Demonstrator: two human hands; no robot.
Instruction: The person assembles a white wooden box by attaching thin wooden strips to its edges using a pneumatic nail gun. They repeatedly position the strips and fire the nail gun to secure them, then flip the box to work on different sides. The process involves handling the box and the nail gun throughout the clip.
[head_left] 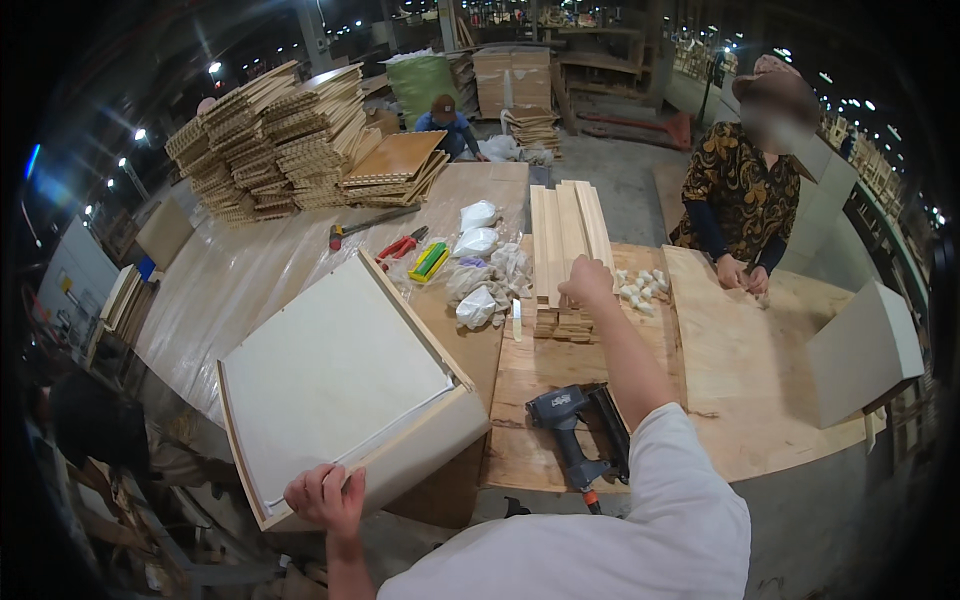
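Note:
A drawer-like wooden box (330,370) lies tilted at the table's near left, its pale panel facing up inside a raised wooden rim. My left hand (328,497) curls its fingers over the box's near edge. Stretched forward, my right hand (588,282) closes at the top of a stack of long wooden slats (556,230); its fingertips pinch a slat there, partly hidden by the hand. Below my right forearm, a black nail gun (578,430) with an orange hose fitting rests on the plywood. Small white pieces (643,290) lie in a pile right of the slats.
Left of the slats lie white plastic bags (476,240), a yellow-green pack (429,262), red pliers (403,246) and a hammer (337,236). Stacked panels (290,140) stand at the far left. Across the table, a co-worker (745,190) works near a pale box (866,350).

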